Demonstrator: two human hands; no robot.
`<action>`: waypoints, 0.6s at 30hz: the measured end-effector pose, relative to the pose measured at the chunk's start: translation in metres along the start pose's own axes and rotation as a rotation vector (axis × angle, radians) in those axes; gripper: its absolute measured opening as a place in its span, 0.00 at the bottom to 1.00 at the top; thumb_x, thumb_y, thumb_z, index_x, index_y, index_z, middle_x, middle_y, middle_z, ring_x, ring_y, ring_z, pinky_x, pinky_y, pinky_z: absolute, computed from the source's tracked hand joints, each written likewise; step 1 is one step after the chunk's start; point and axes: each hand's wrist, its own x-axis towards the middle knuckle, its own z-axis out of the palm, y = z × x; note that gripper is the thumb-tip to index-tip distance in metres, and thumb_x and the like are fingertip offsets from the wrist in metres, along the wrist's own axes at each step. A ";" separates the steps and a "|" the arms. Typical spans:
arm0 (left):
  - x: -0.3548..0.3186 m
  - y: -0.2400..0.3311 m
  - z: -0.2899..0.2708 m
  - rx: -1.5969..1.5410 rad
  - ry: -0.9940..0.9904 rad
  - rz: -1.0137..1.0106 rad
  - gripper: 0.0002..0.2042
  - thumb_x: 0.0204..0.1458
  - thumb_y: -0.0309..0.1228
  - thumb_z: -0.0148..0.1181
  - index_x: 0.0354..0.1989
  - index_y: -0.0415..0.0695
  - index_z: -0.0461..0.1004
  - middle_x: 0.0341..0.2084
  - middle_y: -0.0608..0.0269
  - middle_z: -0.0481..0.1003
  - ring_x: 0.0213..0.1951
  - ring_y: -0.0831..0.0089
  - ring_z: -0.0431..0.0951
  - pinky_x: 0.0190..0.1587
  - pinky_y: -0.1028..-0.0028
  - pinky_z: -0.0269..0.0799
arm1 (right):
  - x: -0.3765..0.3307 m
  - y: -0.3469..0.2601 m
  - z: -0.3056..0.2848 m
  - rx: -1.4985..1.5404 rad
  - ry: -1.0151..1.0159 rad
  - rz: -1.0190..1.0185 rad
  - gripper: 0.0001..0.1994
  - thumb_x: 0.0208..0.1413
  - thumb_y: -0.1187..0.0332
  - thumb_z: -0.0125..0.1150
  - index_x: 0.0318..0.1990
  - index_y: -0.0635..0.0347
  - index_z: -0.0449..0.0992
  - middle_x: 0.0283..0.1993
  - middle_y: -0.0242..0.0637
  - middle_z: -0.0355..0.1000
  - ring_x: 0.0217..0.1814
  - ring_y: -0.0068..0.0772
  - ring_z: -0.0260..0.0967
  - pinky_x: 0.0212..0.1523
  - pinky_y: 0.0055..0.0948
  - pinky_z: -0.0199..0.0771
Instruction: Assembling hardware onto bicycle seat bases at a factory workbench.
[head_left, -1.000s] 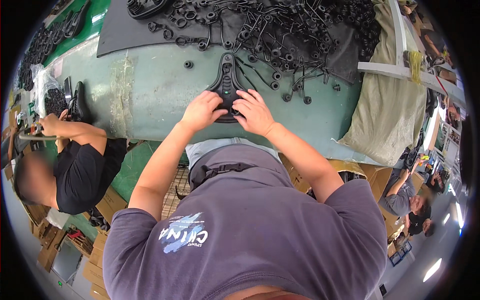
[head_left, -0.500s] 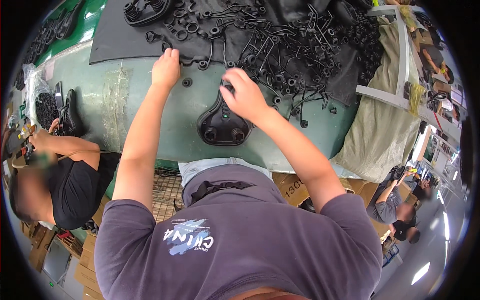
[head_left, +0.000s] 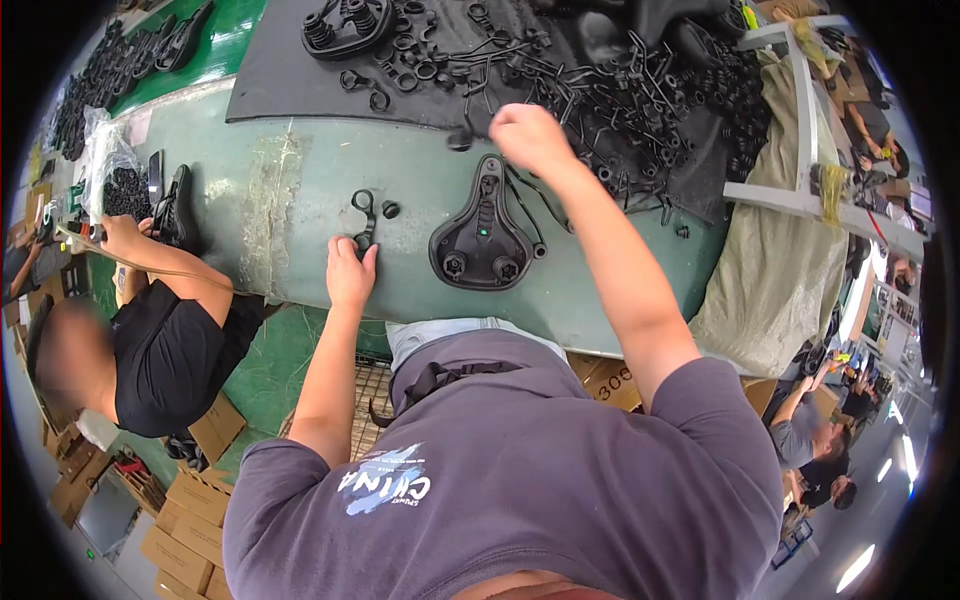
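A black bicycle saddle (head_left: 483,243) lies underside up on the green table, its narrow nose pointing away from me. To its left, my left hand (head_left: 350,276) pinches the near end of a small black clip with ring-shaped ends (head_left: 365,210), close to the tabletop. A small black round cap (head_left: 390,209) sits beside that clip. Past the saddle's nose, my right hand (head_left: 530,137) is closed at the edge of a heap of bent black rods (head_left: 560,85); its fingertips are partly hidden, so what they hold cannot be made out. One bent rod (head_left: 540,210) lies along the saddle's right side.
A black mat (head_left: 290,90) carries the heap, loose ringed clips (head_left: 405,60) and another saddle (head_left: 347,28). On the right stand a grey metal frame (head_left: 790,200) and a draped cloth (head_left: 760,260). A co-worker (head_left: 165,350) works at the left.
My left hand has come back from the mat's edge toward me with the ringed clip. My right hand has left the saddle's nose and moved away to the heap.
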 end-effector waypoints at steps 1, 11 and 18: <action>0.000 -0.001 0.002 -0.048 0.002 -0.072 0.23 0.57 0.41 0.72 0.51 0.40 0.68 0.55 0.43 0.72 0.51 0.40 0.77 0.51 0.51 0.76 | -0.017 0.006 -0.017 0.167 0.014 0.079 0.10 0.51 0.66 0.63 0.36 0.60 0.87 0.37 0.46 0.84 0.38 0.42 0.83 0.44 0.39 0.80; 0.022 0.001 0.007 -0.106 -0.058 -0.174 0.29 0.58 0.42 0.70 0.61 0.37 0.70 0.57 0.41 0.70 0.54 0.39 0.77 0.57 0.50 0.76 | -0.225 0.077 -0.169 1.773 0.209 -0.326 0.05 0.41 0.76 0.54 0.27 0.58 0.66 0.27 0.34 0.60 0.26 0.30 0.55 0.32 0.30 0.53; 0.023 0.004 -0.002 -0.375 0.217 -0.008 0.22 0.54 0.34 0.74 0.54 0.36 0.76 0.47 0.47 0.78 0.47 0.50 0.80 0.53 0.57 0.77 | -0.304 0.152 -0.063 2.063 0.224 0.224 0.24 0.42 0.73 0.54 0.51 0.63 0.80 0.27 0.33 0.64 0.22 0.28 0.57 0.27 0.29 0.55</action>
